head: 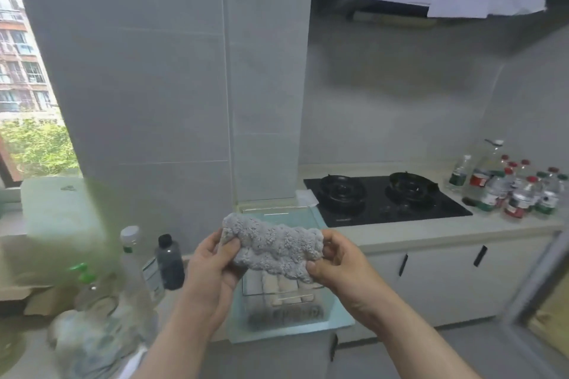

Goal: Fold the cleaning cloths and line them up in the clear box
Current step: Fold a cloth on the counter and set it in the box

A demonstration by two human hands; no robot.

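Grey cloth [274,251] pinched between left grip [215,258] and right grip [335,258] above clear box [277,211]; folded cloths [286,289] lined inside, loose heap [80,341] seemingly waiting at seven o'clock.

you're holding a grey cloth [272,248], fuzzy and nubbly, matt; the clear box [335,315] below looks like smooth, glossy plastic; the black hob [385,209] is glossy glass; wall tiles [138,71] smooth grey.

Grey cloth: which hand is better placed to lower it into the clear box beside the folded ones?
Probably the right. The right hand pinches the grey cloth over the clear box, above the folded cloths. The left hand grips it outside the box, near the dark bottle.
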